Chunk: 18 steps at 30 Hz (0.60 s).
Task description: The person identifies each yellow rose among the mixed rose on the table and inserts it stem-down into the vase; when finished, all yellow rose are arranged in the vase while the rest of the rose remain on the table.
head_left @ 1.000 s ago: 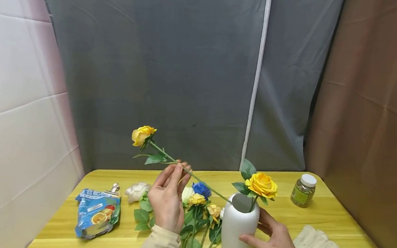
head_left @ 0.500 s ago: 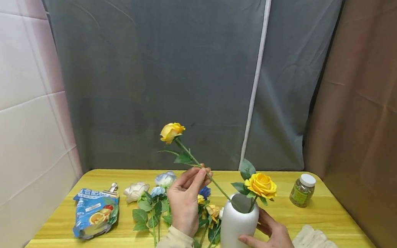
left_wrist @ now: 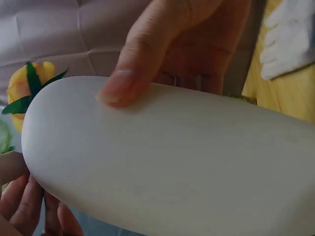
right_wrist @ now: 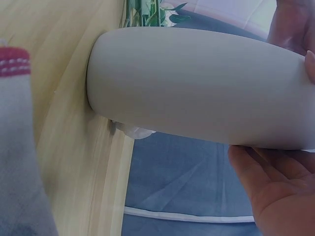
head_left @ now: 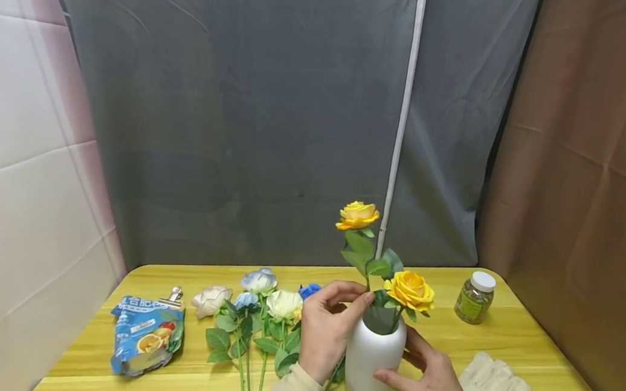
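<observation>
We seem to be in a small makeshift recording booth set up like a home craft corner: a grey fabric backdrop (head_left: 275, 114) hangs straight beyond our fingers, a brown cloth drape (head_left: 589, 148) closes the right side, and pale padded wall panels (head_left: 28, 139) close the left. Under our fingers lies a yellow wooden tabletop (head_left: 504, 339) with household odds around: a clipped blue snack bag (head_left: 142, 334) far to the left, and a small white-capped jar (head_left: 474, 297) to the right.

roses (head_left: 261, 313) left of vase (head_left: 373, 363), jar (head_left: 473, 297) behind right
</observation>
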Each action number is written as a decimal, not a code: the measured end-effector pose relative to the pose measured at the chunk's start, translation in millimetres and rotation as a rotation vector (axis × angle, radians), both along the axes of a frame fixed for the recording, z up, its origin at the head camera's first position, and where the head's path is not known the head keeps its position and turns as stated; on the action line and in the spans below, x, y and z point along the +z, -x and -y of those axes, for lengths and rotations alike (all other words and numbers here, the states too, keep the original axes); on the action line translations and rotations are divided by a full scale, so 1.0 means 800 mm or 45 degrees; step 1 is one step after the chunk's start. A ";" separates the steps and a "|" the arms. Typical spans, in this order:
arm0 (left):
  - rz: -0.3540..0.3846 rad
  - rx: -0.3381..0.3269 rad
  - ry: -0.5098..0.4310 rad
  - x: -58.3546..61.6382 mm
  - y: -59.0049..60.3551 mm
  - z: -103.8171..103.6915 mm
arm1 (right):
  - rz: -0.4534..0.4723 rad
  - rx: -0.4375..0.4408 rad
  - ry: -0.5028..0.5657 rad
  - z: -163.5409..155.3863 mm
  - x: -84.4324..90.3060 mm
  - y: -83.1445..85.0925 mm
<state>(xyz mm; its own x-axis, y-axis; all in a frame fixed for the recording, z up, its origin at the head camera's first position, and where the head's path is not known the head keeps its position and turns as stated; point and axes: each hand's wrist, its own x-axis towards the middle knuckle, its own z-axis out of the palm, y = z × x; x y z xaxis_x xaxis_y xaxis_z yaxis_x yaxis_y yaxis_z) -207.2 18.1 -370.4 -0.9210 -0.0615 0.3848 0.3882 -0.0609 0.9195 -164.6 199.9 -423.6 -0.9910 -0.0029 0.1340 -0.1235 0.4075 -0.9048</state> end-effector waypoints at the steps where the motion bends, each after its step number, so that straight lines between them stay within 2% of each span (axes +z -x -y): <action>1: -0.011 0.010 0.044 0.000 0.000 0.000 | 0.000 0.002 -0.002 0.000 0.000 0.000; 5: -0.033 0.019 0.126 -0.002 -0.001 0.000 | 0.003 0.004 -0.005 0.000 0.000 0.000; 11: -0.044 0.045 0.166 -0.004 -0.002 0.001 | 0.051 -0.008 0.001 0.001 0.001 0.001; 15: -0.068 0.069 0.190 -0.005 -0.004 0.002 | 0.027 0.012 0.005 0.000 0.000 0.001; 18: -0.068 0.055 0.196 -0.005 -0.004 0.005 | -0.004 0.029 0.007 -0.001 -0.001 0.001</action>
